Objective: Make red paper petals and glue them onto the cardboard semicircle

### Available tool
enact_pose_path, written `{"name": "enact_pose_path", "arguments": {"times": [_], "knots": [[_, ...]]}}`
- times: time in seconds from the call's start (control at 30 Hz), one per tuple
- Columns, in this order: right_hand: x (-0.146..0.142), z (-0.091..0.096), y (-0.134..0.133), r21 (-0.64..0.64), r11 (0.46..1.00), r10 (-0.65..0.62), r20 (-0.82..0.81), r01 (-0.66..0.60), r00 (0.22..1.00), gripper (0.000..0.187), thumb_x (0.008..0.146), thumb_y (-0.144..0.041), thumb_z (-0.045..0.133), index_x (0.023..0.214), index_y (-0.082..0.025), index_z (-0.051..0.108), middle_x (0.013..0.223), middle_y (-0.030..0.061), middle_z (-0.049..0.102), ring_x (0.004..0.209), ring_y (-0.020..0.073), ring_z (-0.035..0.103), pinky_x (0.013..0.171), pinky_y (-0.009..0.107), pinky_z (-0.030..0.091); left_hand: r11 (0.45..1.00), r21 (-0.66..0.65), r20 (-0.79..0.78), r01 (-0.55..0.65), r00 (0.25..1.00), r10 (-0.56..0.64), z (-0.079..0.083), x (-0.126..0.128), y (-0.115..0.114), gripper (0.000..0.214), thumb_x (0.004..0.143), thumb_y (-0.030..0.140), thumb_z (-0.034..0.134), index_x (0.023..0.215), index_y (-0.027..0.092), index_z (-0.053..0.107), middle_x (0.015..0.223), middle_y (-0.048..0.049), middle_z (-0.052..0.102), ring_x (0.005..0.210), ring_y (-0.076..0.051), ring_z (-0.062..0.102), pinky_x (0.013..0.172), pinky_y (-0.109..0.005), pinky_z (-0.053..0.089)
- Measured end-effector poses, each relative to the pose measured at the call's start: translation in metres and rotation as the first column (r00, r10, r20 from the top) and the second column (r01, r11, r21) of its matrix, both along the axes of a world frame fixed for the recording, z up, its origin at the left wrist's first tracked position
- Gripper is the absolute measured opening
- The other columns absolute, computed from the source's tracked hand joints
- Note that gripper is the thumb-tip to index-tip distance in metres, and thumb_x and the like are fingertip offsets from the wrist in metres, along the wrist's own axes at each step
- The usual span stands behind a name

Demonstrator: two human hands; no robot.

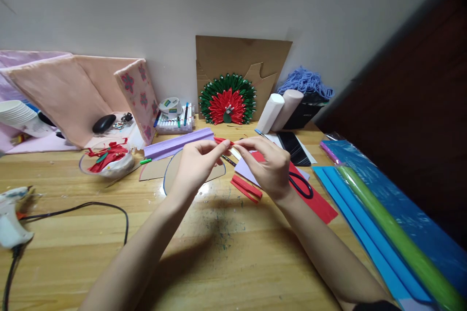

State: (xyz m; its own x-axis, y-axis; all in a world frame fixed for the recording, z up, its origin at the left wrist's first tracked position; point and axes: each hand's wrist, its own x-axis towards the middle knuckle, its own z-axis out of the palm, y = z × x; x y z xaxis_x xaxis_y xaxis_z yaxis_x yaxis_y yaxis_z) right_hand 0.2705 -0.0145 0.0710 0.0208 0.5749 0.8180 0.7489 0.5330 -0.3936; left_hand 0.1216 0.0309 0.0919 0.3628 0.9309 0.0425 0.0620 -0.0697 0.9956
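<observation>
Both hands meet above the middle of the table, pinching a small strip of red paper (pixel 223 141) between them. My left hand (pixel 200 158) is closed on the strip's left part, and my right hand (pixel 268 163) grips its right end. Below my right hand lie folded red paper strips (pixel 246 188). A red sheet (pixel 321 206) with black-handled scissors (pixel 302 185) on it sits under my right wrist; the blades are hidden. Behind my left hand lies a cardboard piece with a blue outline (pixel 171 175), partly covered by the hand.
A red and green paper peacock (pixel 228 102) leans on cardboard at the wall. A glue gun (pixel 14 218) with its cord lies at left. Near it stands a bowl of red scraps (pixel 107 158). Rolled blue and green paper (pixel 383 223) lines the right edge.
</observation>
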Motion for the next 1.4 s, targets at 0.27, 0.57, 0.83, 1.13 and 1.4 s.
{"name": "enact_pose_path", "arguments": {"times": [0.27, 0.57, 0.83, 1.13, 1.4], "knots": [[0.0007, 0.0001, 0.0011, 0.064, 0.997, 0.025, 0.118, -0.033, 0.993, 0.014, 0.083, -0.010, 0.057, 0.092, -0.017, 0.065, 0.083, 0.0061, 0.071, 0.077, 0.0164, 0.066, 0.072, 0.030, 0.053, 0.999, 0.013, 0.000, -0.036, 0.999, 0.036, -0.0011, -0.0007, 0.0012, 0.024, 0.071, 0.039, 0.067, 0.066, 0.015, 0.071, 0.067, -0.0040, 0.069, 0.052, -0.009, 0.047, 0.051, -0.022, 0.037], [0.0020, -0.0012, 0.0017, 0.076, 0.997, 0.001, 0.164, -0.014, 0.986, 0.012, 0.083, -0.010, 0.057, 0.091, -0.016, 0.065, 0.082, 0.0060, 0.071, 0.076, 0.0157, 0.065, 0.071, 0.029, 0.053, 0.999, -0.010, 0.018, -0.041, 0.999, 0.041, -0.0018, 0.0000, 0.0011, 0.024, 0.070, 0.039, 0.068, 0.067, 0.015, 0.071, 0.066, -0.0036, 0.068, 0.050, -0.008, 0.045, 0.050, -0.022, 0.035], [0.0007, -0.0051, 0.0024, 0.093, 0.995, -0.051, 0.182, 0.034, 0.982, 0.009, 0.083, -0.011, 0.057, 0.089, -0.016, 0.063, 0.078, 0.0052, 0.070, 0.074, 0.0154, 0.064, 0.069, 0.028, 0.052, 0.998, 0.006, -0.045, -0.062, 0.997, 0.062, 0.0027, -0.0032, 0.0041, 0.031, 0.072, 0.044, 0.064, 0.067, 0.014, 0.069, 0.064, -0.0036, 0.066, 0.049, -0.008, 0.047, 0.046, -0.021, 0.033], [-0.0003, -0.0071, 0.0034, 0.099, 0.995, -0.040, 0.245, 0.016, 0.969, 0.009, 0.083, -0.011, 0.058, 0.090, -0.014, 0.062, 0.079, 0.0066, 0.070, 0.075, 0.0161, 0.064, 0.071, 0.028, 0.052, 0.999, 0.021, -0.059, -0.034, 0.998, 0.035, 0.0026, -0.0026, 0.0036, 0.027, 0.072, 0.041, 0.065, 0.065, 0.014, 0.068, 0.066, -0.0039, 0.067, 0.048, -0.007, 0.047, 0.047, -0.020, 0.037], [-0.0016, -0.0076, 0.0039, 0.098, 0.995, -0.023, 0.208, 0.003, 0.978, 0.011, 0.084, -0.013, 0.058, 0.092, -0.015, 0.063, 0.081, 0.0064, 0.071, 0.076, 0.0160, 0.065, 0.072, 0.028, 0.052, 0.999, 0.023, -0.054, -0.045, 0.997, 0.047, 0.0027, -0.0010, 0.0020, 0.026, 0.072, 0.039, 0.065, 0.066, 0.014, 0.067, 0.066, -0.0038, 0.067, 0.049, -0.008, 0.048, 0.048, -0.020, 0.039]]}}
